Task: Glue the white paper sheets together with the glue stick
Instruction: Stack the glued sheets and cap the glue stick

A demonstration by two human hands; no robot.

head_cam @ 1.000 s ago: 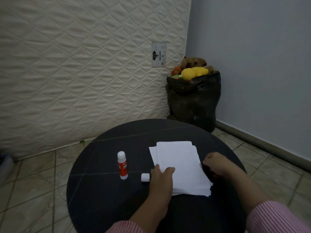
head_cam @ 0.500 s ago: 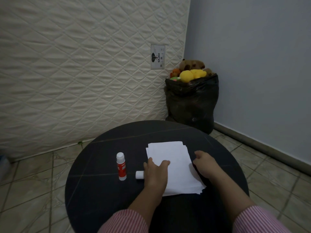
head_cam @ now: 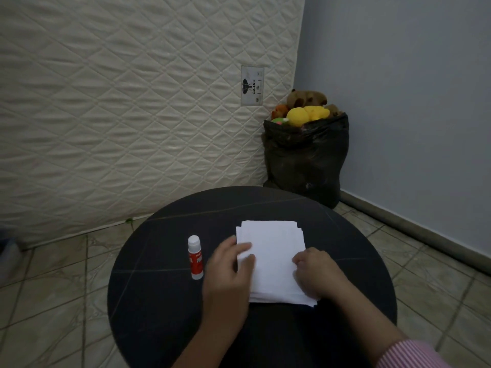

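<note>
On the round table (head_cam: pixel 164 301), upright glue stick (head_cam: pixel 195 257), paper stack (head_cam: pixel 273 261) lengthwise away

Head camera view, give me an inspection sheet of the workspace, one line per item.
Surface: round dark table.
Job's things: stack of white paper sheets, edges uneven; glue stick upright to its left, no cap seen on it.
Clutter: nothing seen.
Grippers: left hand rests on the stack's left edge; right hand on its right side; neither holds the glue stick.
Cables: nothing seen.
Surroundings: mattress against the wall; black bag of plush toys; tiled floor.
</note>
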